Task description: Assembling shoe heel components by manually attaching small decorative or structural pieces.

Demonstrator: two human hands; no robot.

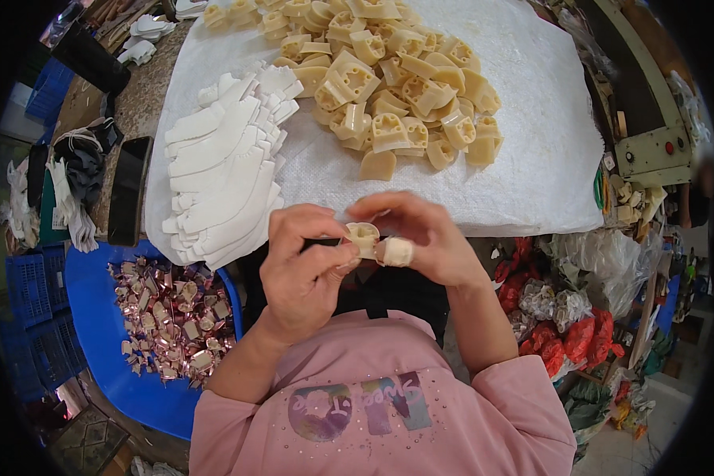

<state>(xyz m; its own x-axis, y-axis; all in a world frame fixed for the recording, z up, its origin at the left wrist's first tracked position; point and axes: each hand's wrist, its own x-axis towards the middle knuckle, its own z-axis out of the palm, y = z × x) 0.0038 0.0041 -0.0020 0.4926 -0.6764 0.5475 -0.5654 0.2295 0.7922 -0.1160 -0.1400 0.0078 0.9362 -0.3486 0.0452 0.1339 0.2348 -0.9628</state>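
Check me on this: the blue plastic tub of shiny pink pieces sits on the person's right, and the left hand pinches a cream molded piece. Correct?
Not quite: the blue plastic tub of shiny pink pieces sits on the person's left, as the head view shows. The left hand does pinch a cream molded piece.

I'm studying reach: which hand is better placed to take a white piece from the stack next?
The left hand, probably: the white stack lies nearer to it than to the right hand, though it pinches a beige piece.
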